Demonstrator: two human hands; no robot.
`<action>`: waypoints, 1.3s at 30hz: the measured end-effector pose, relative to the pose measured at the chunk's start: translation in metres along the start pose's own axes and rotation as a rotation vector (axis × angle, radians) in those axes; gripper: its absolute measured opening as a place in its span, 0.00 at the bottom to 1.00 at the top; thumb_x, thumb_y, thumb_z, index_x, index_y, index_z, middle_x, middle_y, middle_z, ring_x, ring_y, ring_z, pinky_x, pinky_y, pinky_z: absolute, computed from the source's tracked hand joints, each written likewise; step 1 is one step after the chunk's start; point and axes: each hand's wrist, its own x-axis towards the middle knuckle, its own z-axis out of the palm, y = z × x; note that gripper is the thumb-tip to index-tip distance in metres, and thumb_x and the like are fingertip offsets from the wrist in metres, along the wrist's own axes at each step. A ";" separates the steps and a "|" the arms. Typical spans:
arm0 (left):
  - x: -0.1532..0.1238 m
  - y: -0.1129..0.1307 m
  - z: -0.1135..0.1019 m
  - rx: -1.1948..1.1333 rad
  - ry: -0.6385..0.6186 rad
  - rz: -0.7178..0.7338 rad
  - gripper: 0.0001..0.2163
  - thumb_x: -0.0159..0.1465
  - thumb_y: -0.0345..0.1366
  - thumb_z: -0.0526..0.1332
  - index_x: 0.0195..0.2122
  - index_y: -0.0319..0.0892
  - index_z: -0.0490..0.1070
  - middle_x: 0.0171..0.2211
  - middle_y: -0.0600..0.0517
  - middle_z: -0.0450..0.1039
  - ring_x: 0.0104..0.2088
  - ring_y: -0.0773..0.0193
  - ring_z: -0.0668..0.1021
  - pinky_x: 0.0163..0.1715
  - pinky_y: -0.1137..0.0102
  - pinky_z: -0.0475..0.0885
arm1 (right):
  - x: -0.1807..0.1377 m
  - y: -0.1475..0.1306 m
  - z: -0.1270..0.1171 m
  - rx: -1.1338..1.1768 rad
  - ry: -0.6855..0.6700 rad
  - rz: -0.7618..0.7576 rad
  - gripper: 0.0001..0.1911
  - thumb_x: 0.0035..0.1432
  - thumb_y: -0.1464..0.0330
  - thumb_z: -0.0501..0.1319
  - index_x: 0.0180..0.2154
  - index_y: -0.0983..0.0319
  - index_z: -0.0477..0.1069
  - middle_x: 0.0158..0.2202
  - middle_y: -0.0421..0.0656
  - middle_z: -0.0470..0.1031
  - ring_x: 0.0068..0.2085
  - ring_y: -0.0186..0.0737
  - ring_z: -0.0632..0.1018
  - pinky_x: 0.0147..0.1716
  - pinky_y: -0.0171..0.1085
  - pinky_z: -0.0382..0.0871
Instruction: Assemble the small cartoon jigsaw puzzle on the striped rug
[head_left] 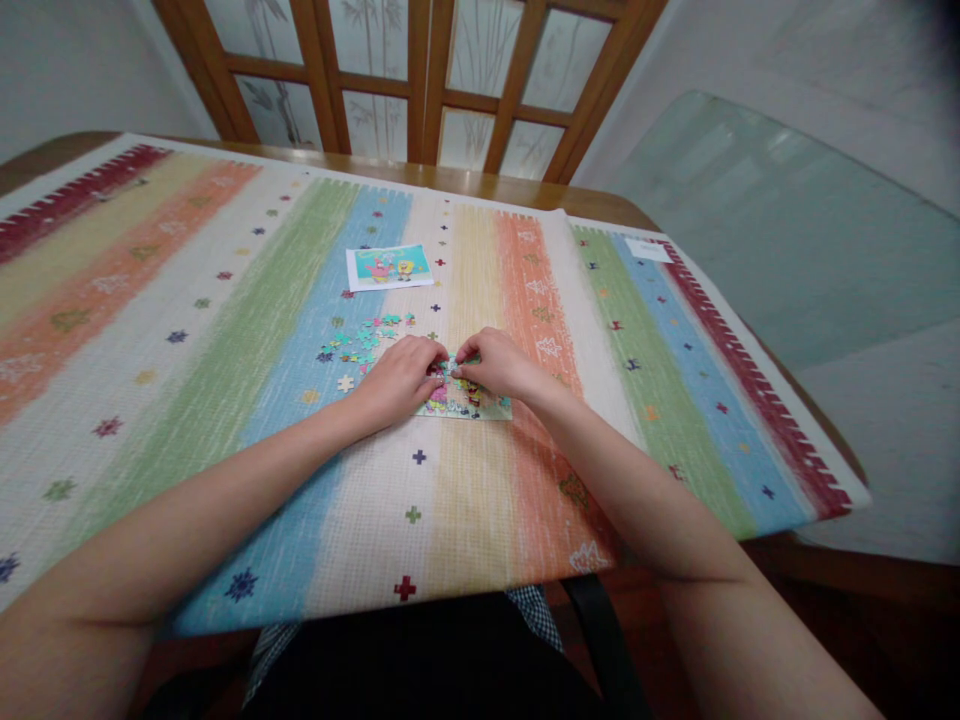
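Observation:
A partly assembled jigsaw puzzle (487, 408) lies on the striped tablecloth, with pink and yellow cartoon figures along its lower part. Over its upper part my left hand (405, 372) and my right hand (491, 362) nearly meet. The fingers of both are bent into a pinch around small puzzle pieces (452, 365) between them; the fingertips partly hide these. Loose teal puzzle pieces (360, 342) lie scattered just beyond and left of my left hand. One pale piece (345, 383) rests apart, nearer to my left forearm.
A printed reference picture (391, 267) of the cartoon scene lies flat behind the loose pieces. A small white paper (649, 250) is at the far right of the tablecloth (375, 520). Wooden doors (420, 90) with glass panes stand behind the table; a black chair armrest (600, 640) is below its front edge.

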 end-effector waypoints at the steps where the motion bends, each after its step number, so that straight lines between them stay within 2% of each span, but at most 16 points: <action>1: 0.000 -0.001 0.001 0.007 0.003 0.007 0.09 0.67 0.31 0.61 0.49 0.40 0.69 0.44 0.45 0.74 0.48 0.54 0.74 0.51 0.57 0.70 | 0.000 -0.001 -0.001 -0.002 -0.006 0.005 0.07 0.55 0.69 0.72 0.38 0.62 0.83 0.38 0.48 0.80 0.43 0.45 0.77 0.45 0.41 0.68; 6: -0.002 -0.003 0.006 0.059 -0.014 0.051 0.14 0.71 0.33 0.58 0.56 0.37 0.71 0.46 0.42 0.72 0.50 0.52 0.72 0.53 0.57 0.69 | -0.001 -0.005 -0.003 -0.008 -0.010 0.018 0.06 0.56 0.69 0.71 0.37 0.62 0.83 0.37 0.47 0.81 0.40 0.42 0.78 0.42 0.38 0.68; 11: -0.001 -0.001 0.006 0.085 -0.020 0.072 0.14 0.72 0.33 0.56 0.55 0.38 0.76 0.47 0.41 0.71 0.50 0.51 0.70 0.53 0.57 0.68 | -0.003 -0.009 -0.006 -0.005 -0.035 0.032 0.05 0.57 0.69 0.71 0.37 0.62 0.83 0.36 0.47 0.82 0.38 0.41 0.79 0.40 0.37 0.68; 19: 0.000 0.001 0.001 0.103 -0.037 0.050 0.15 0.71 0.34 0.57 0.56 0.38 0.76 0.48 0.41 0.71 0.52 0.50 0.70 0.55 0.56 0.67 | 0.001 -0.019 -0.016 -0.004 -0.127 0.081 0.03 0.56 0.72 0.71 0.35 0.63 0.82 0.33 0.46 0.82 0.34 0.40 0.79 0.35 0.36 0.67; 24: 0.000 0.002 0.001 0.118 -0.044 0.010 0.15 0.71 0.35 0.57 0.56 0.43 0.75 0.49 0.43 0.72 0.52 0.50 0.69 0.54 0.56 0.66 | 0.001 -0.022 -0.018 0.009 -0.147 0.090 0.01 0.56 0.73 0.70 0.33 0.63 0.82 0.31 0.45 0.82 0.32 0.38 0.78 0.33 0.35 0.67; 27: 0.000 0.003 0.001 0.100 -0.049 -0.019 0.15 0.71 0.36 0.57 0.56 0.44 0.76 0.50 0.44 0.72 0.52 0.50 0.69 0.53 0.56 0.65 | -0.001 -0.022 -0.015 0.046 -0.176 0.072 0.06 0.57 0.77 0.66 0.32 0.64 0.82 0.31 0.45 0.81 0.32 0.38 0.78 0.33 0.35 0.67; 32: -0.001 0.003 0.001 0.083 -0.042 -0.042 0.16 0.70 0.34 0.57 0.57 0.45 0.75 0.50 0.44 0.72 0.52 0.51 0.69 0.53 0.56 0.64 | -0.008 -0.018 -0.008 -0.030 -0.071 -0.028 0.05 0.58 0.75 0.67 0.37 0.65 0.81 0.37 0.49 0.81 0.38 0.41 0.78 0.40 0.37 0.69; 36: -0.001 0.003 0.001 0.084 -0.045 -0.043 0.16 0.70 0.35 0.58 0.58 0.43 0.74 0.50 0.44 0.71 0.52 0.51 0.69 0.54 0.56 0.64 | -0.019 -0.016 -0.004 -0.074 0.021 -0.056 0.09 0.60 0.71 0.67 0.43 0.66 0.80 0.43 0.53 0.79 0.45 0.46 0.78 0.47 0.41 0.70; 39: -0.001 0.002 0.001 0.089 -0.034 -0.051 0.15 0.70 0.36 0.59 0.57 0.43 0.75 0.51 0.44 0.71 0.53 0.51 0.69 0.55 0.55 0.65 | -0.024 -0.016 -0.002 -0.072 0.065 -0.050 0.09 0.61 0.71 0.67 0.43 0.66 0.80 0.44 0.53 0.77 0.46 0.46 0.78 0.50 0.42 0.70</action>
